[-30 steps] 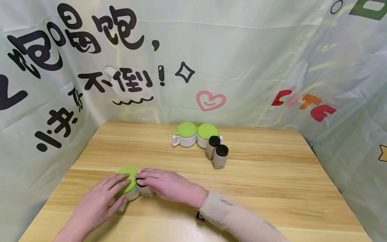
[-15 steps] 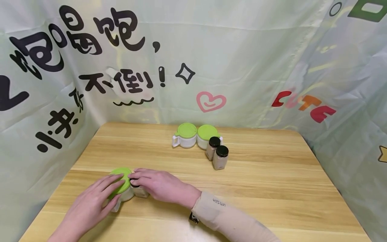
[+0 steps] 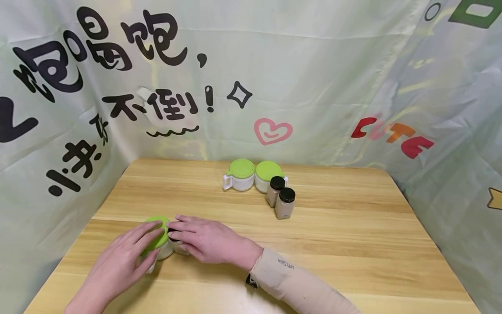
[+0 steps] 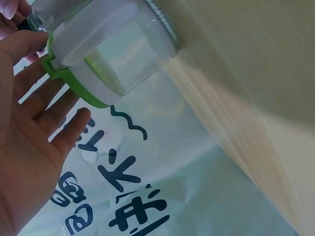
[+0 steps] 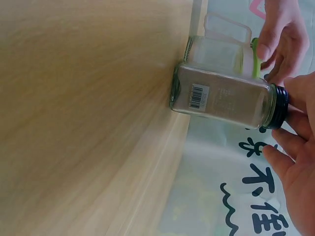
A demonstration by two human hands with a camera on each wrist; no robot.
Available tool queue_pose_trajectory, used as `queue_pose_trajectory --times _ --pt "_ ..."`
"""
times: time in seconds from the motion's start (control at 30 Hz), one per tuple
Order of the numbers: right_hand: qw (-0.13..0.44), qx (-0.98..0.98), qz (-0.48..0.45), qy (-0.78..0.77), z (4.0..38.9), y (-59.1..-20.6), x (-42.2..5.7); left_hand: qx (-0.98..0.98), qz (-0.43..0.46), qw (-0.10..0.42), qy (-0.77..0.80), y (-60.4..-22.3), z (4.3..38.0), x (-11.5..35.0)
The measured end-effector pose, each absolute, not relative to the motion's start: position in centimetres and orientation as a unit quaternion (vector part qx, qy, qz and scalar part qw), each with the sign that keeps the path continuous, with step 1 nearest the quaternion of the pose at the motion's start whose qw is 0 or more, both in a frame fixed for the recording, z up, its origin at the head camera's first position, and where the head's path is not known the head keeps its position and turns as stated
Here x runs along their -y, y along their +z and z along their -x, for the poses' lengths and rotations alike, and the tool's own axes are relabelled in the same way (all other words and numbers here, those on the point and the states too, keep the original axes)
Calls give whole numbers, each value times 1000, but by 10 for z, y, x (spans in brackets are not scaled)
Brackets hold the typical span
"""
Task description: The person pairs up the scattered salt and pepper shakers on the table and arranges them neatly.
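Note:
My left hand [image 3: 119, 257] holds a clear seasoning jar by its green lid [image 3: 161, 237]; the fingers lie over the top, the thumb on the near side. In the left wrist view the jar's clear body [image 4: 125, 56] shows, standing upright on the table. Right beside it is a square glass spice bottle [image 5: 221, 98] of brownish powder, with a barcode label. My right hand [image 3: 211, 240] grips its black cap [image 5: 280, 105] from above, fingertips around the edge. From the head view, the fingers cover much of the cap.
Toward the back of the wooden table [image 3: 353, 244] stand two more green-lidded jars, a left one [image 3: 241, 174] and a right one [image 3: 266, 174]. Two black-capped spice bottles, a rear one [image 3: 274, 194] and a front one [image 3: 285, 205], stand before the right jar. A printed cloth [image 3: 313, 78] hangs around the table.
Both hands have shifted slightly left, sliding the jar and spice bottle along together. In the last half second they stay almost in place, the right fingers moving slightly on the cap.

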State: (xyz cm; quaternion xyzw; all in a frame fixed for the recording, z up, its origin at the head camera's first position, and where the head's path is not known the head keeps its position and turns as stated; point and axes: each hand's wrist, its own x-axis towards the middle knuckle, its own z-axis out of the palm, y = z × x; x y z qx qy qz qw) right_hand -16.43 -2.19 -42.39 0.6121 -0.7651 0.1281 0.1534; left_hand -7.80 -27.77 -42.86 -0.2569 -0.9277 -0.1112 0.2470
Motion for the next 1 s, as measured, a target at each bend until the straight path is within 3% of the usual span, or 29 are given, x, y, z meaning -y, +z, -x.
queue_pose_trajectory --times 0.37,0.6,1.0 --pt "166 767 -595 172 165 -415 -2 922 250 264 -134 -412 93 256" --pt "212 770 -571 191 169 -410 -23 903 266 299 -154 -398 107 236" --pt "297 760 -515 264 186 -403 -64 884 299 314 -174 -378 135 200"
